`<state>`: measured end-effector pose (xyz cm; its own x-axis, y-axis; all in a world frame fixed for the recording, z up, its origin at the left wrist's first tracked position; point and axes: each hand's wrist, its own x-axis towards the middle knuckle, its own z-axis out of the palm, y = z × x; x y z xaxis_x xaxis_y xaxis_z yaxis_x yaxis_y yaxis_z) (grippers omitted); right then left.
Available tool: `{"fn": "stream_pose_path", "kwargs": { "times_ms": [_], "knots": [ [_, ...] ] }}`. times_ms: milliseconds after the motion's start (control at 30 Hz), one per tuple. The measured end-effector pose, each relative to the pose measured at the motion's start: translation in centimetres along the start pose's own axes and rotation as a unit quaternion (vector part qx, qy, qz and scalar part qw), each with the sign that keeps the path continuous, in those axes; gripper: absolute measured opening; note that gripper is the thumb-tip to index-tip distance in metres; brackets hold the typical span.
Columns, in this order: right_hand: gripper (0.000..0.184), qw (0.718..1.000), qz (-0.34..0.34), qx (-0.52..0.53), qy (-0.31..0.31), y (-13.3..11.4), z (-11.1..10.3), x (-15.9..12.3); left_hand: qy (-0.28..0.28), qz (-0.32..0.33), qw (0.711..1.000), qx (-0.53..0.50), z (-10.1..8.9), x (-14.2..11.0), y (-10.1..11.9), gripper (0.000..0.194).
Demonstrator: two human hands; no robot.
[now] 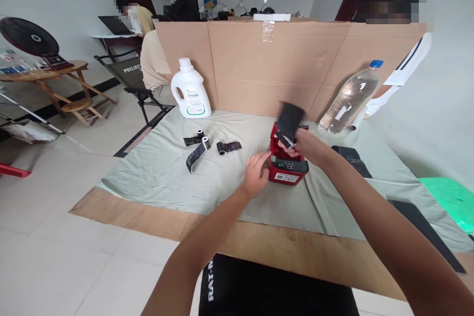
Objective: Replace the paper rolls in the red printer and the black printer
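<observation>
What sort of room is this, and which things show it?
Probably a makeshift workroom: a cloth-covered table with a cardboard screen, a folding chair, and a person at a laptop.

A white jug (190, 90) stands before the cardboard screen (274, 69), and a clear bottle (350, 98) leans near its right end. At far left, a black fan (31, 38) sits on a wooden table (35, 75).

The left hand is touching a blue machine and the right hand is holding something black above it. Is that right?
Not quite: the machine is red, not blue, as the head view shows. The left hand is touching it, and the right hand is holding something black above it.
</observation>
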<state>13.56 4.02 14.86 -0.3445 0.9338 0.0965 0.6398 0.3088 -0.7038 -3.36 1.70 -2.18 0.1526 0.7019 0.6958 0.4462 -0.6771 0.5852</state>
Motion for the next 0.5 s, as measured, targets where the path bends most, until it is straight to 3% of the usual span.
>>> {"fn": "stream_pose_path", "kwargs": {
  "times_ms": [133,300,400,500],
  "knots": [
    [0.033,0.984,0.044,0.146,-0.091,-2.2,2.8,0.8,0.006,-0.004,1.0,0.022,0.6,-0.2,-0.7,0.049],
    [0.021,0.987,0.11,-0.003,-0.118,-5.0,6.8,2.7,-0.011,-0.029,0.998,0.059,1.7,-0.7,-1.6,0.031],
    [0.011,0.982,0.086,-0.068,-0.154,-6.0,9.4,4.3,-0.015,-0.026,0.999,0.037,1.6,-0.6,-1.5,0.034],
    [0.014,0.981,0.05,-0.049,-0.183,-6.5,11.7,5.8,-0.029,-0.014,0.999,-0.012,1.0,-0.2,-1.1,0.044]
  ]
}}
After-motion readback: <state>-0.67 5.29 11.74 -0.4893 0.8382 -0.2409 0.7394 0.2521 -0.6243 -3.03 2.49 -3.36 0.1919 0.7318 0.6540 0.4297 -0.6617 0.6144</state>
